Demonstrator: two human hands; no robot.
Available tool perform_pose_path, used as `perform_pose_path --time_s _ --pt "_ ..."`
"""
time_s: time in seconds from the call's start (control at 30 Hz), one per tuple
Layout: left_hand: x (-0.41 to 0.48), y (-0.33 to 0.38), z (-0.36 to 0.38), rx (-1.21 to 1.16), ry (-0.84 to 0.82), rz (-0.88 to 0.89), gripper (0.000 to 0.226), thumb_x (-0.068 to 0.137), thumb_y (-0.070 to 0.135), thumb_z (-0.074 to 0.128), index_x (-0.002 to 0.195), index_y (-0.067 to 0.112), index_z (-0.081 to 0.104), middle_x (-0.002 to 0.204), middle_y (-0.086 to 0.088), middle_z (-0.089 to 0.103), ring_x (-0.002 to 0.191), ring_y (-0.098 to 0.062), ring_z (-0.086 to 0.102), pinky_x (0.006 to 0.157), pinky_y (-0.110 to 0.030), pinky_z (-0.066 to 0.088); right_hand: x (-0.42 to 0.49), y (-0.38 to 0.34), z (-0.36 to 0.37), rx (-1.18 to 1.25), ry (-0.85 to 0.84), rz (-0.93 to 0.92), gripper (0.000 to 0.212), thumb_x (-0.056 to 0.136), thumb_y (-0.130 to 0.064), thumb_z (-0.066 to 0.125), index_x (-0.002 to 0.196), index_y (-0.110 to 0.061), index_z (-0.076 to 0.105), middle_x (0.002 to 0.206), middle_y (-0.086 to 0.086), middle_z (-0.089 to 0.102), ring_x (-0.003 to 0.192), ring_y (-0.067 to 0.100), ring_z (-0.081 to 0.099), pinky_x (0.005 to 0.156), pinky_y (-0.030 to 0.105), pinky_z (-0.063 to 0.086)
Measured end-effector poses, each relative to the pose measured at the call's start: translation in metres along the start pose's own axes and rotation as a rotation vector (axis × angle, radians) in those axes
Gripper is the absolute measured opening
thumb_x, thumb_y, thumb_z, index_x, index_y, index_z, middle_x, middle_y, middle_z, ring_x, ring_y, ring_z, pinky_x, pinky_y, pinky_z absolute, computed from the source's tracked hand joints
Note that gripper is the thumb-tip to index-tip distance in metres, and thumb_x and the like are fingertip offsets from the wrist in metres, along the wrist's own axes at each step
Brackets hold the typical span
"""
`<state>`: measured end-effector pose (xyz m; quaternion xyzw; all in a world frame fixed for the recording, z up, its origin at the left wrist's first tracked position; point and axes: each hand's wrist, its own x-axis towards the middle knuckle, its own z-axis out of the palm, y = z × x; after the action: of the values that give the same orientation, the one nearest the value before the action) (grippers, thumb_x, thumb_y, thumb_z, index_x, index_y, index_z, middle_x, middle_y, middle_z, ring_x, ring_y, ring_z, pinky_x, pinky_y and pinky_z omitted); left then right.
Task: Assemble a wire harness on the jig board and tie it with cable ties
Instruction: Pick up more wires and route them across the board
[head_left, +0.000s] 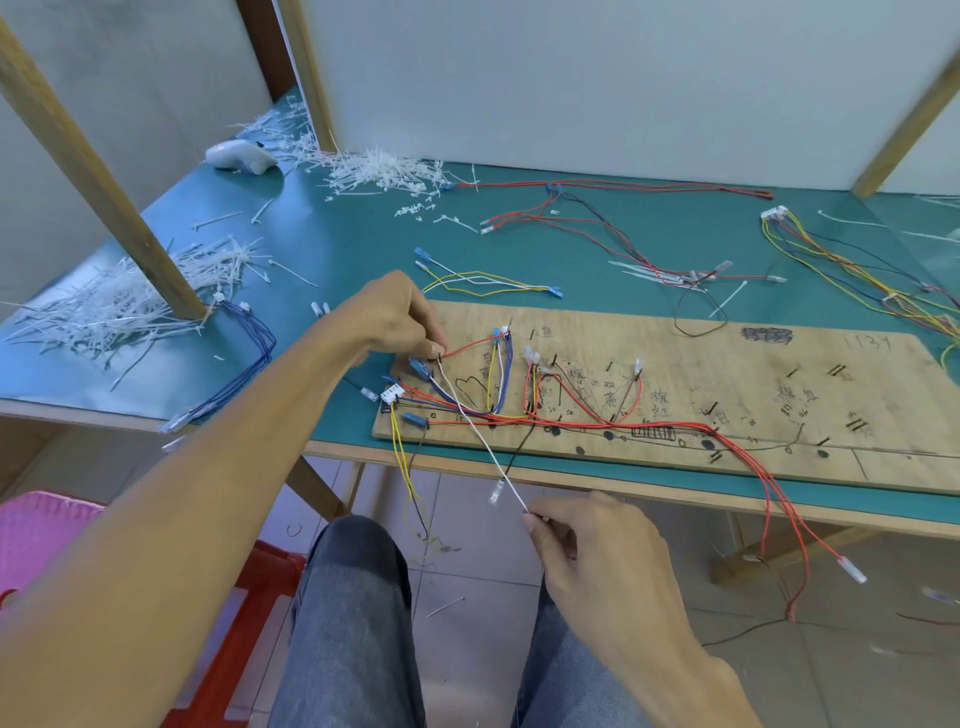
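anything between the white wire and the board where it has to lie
Yes. The white wire, stretched between the left hand and right hand, crosses over the red and blue wires already routed on the jig board. It would lie on top of them.

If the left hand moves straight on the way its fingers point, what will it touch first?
Probably the red wire on the jig board, just past the fingertips of the left hand; depth is hard to judge.
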<state>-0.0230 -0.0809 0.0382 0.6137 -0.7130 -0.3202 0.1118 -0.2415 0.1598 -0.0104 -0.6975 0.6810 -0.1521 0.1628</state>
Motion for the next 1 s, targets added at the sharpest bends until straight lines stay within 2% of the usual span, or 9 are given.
perform_pose_path --time_s 0.17,0.27,0.33,0.4,0.5,0.67,0.77,0.87,1.0 --pt "-0.001 -0.003 -0.009 -0.033 -0.058 0.050 0.017 0.086 0.009 0.083 0.079 0.024 0.083 0.078 0.004 0.079 0.077 -0.007 0.068 0.083 -0.029 0.055 -0.002 0.004 -0.002 0.058 -0.002 -0.021 0.030 0.103 -0.048 0.053 0.087 -0.024 0.062 0.069 -0.004 0.058 0.073 0.020 0.049 0.060 0.031 0.045" --pt "0.000 0.011 -0.007 0.153 0.089 0.231 0.011 0.088 0.016 0.081 0.089 0.027 0.080 0.084 0.012 0.075 0.075 -0.004 0.063 0.084 -0.031 0.054 -0.003 0.004 -0.003 0.102 -0.012 -0.017 0.033 0.103 -0.048 0.054 0.082 -0.022 0.055 0.062 -0.002 0.050 0.065 0.022 0.042 0.055 0.029 0.039" --pt "-0.001 0.026 0.004 0.255 0.143 0.439 0.017 0.092 0.018 0.076 0.108 0.024 0.078 0.101 0.007 0.071 0.089 -0.011 0.060 0.094 -0.034 0.048 -0.004 0.004 -0.003 0.102 -0.016 -0.020 0.033 0.103 -0.048 0.053 0.084 -0.022 0.054 0.062 -0.002 0.049 0.065 0.022 0.040 0.055 0.030 0.040" --pt "-0.002 0.037 0.018 0.341 0.094 0.582 0.025 0.096 0.019 0.071 0.121 0.021 0.075 0.118 0.003 0.069 0.108 -0.016 0.058 0.104 -0.035 0.041 -0.005 0.004 -0.004 0.109 -0.020 -0.019 0.032 0.103 -0.048 0.053 0.085 -0.022 0.056 0.062 -0.003 0.049 0.065 0.021 0.041 0.057 0.030 0.042" --pt "0.003 0.036 0.030 0.431 0.094 0.601 0.030 0.099 0.017 0.067 0.128 0.015 0.073 0.134 0.000 0.067 0.129 -0.020 0.055 0.113 -0.033 0.035 -0.008 0.004 -0.004 0.123 -0.025 -0.013 0.030 0.104 -0.049 0.053 0.086 -0.026 0.060 0.065 -0.007 0.055 0.068 0.020 0.050 0.058 0.030 0.044" --pt "0.003 0.031 0.033 0.529 0.095 0.567 0.037 0.097 0.007 0.059 0.130 0.016 0.073 0.130 0.000 0.066 0.125 -0.023 0.054 0.104 -0.041 0.045 -0.010 0.005 -0.003 0.113 -0.017 -0.031 0.029 0.104 -0.051 0.049 0.093 -0.027 0.061 0.068 -0.007 0.056 0.071 0.021 0.051 0.060 0.034 0.047" --pt "0.002 0.031 0.030 0.573 0.110 0.549 0.051 0.090 0.000 0.052 0.130 0.024 0.073 0.127 0.006 0.066 0.122 -0.021 0.051 0.091 -0.046 0.049 -0.010 0.003 -0.002 0.125 -0.031 -0.030 0.029 0.104 -0.052 0.049 0.101 -0.029 0.066 0.074 -0.009 0.063 0.074 0.020 0.056 0.064 0.036 0.053" --pt "0.002 0.034 0.027 0.682 0.162 0.627 0.050 0.090 0.003 0.054 0.126 0.031 0.074 0.124 0.014 0.066 0.116 -0.017 0.049 0.073 -0.038 0.039 -0.011 0.003 -0.002 0.135 -0.016 -0.029 0.028 0.104 -0.052 0.050 0.102 -0.030 0.067 0.074 -0.009 0.063 0.074 0.019 0.056 0.063 0.036 0.053" --pt "0.005 0.032 0.025 0.737 0.180 0.711 0.047 0.088 0.006 0.055 0.120 0.033 0.076 0.125 0.015 0.066 0.119 -0.016 0.050 0.073 -0.035 0.030 -0.011 0.005 -0.003 0.124 -0.003 -0.014 0.029 0.104 -0.054 0.049 0.099 -0.029 0.064 0.069 -0.007 0.058 0.072 0.021 0.052 0.059 0.032 0.047"
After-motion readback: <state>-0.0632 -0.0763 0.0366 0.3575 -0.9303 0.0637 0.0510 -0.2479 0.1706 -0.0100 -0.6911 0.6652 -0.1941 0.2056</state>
